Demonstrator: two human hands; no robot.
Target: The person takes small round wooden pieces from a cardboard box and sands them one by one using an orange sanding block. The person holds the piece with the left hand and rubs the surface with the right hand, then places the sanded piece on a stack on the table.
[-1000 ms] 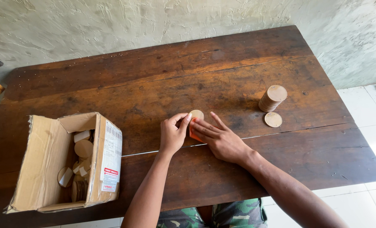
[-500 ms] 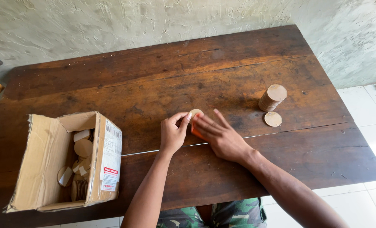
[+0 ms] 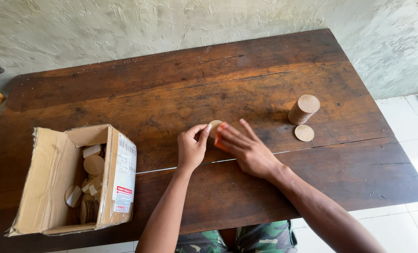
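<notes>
Now the left hand [image 3: 191, 149] pinches a round tan wooden disc [image 3: 213, 126] upright (edge-on); the right hand [image 3: 246, 151], fingers spread, presses an orange pad [image 3: 219, 140] against it.

So there's this dark, scuffed wooden surface [image 3: 274, 187] pushed against a rough plastered wall [image 3: 124, 23]. Down around 8 o'clock sits an open cardboard box [image 3: 49, 187] with a white label on its side, and loose round wooden discs [image 3: 92, 165] are piled inside it. Over at 2 o'clock there's a neat stack of discs [image 3: 303, 109], with a single disc [image 3: 304, 133] lying flat just beside it at the near side. White floor tiles [image 3: 415, 140] show at 3 o'clock.
</notes>
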